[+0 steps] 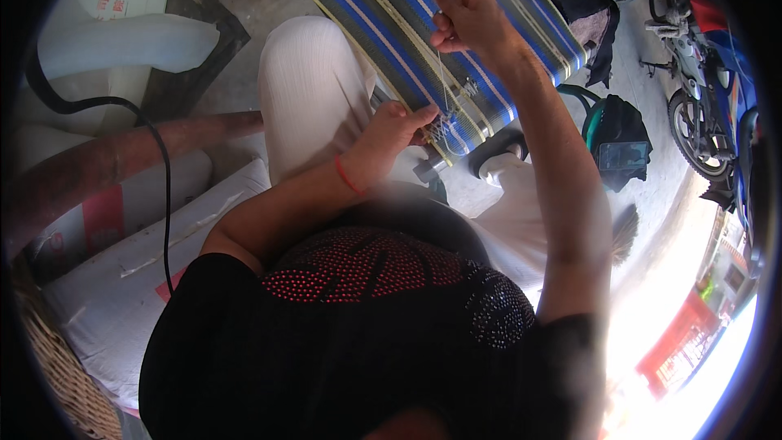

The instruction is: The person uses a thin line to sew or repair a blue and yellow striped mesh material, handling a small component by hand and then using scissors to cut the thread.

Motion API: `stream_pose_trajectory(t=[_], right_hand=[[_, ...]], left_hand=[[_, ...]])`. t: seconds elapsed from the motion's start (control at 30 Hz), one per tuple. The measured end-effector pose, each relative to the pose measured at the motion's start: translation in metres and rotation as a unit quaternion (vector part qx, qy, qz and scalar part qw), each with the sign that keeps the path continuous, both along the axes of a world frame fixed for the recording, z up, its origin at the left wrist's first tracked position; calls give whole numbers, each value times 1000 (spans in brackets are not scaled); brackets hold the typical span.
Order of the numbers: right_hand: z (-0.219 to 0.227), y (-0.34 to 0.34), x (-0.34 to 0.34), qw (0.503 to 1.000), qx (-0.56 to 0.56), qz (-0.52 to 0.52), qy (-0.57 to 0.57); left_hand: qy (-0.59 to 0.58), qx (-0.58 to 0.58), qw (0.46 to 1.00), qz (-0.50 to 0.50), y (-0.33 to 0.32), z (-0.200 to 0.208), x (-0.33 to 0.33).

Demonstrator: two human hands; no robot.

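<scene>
A striped woven fabric panel (383,20) in blue, olive, yellow and white stretches out before my knees. At its near corner my left hand (397,129) is closed on the fabric edge, thumb on top, its other fingers partly hidden below. Thin pale cord (456,137) lies in loops and crossings beside that thumb. My right hand (466,18) is raised over the panel, its fingers curled in a pinch on the cord, which runs down from it toward the left hand. A small pale tangle, perhaps of the same cord, rests on the stripes between the hands.
Large white plastic containers (122,0) and a brown pipe (195,134) are to my left, with a black cable (167,163) crossing there. On the right stand a black bag (623,126) with a phone (623,156) on it and a parked motorcycle (696,106). Dark cloth (599,33) lies past the panel.
</scene>
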State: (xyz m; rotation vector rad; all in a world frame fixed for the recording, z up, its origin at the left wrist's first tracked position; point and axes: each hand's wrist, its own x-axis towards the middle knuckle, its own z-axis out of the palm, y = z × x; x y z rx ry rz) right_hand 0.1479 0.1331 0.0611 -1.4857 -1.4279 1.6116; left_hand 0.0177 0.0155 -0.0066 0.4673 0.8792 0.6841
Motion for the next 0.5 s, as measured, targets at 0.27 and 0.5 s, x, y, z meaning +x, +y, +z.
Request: stream_pose_trajectory(t=[0.27, 0.5], right_hand=[[-24, 44, -17, 977, 116, -60, 166], [-15, 53, -30, 971, 203, -41, 116]], left_hand=[[30, 4, 1000, 1, 0, 4, 2], [25, 3, 999, -19, 2, 8, 0]])
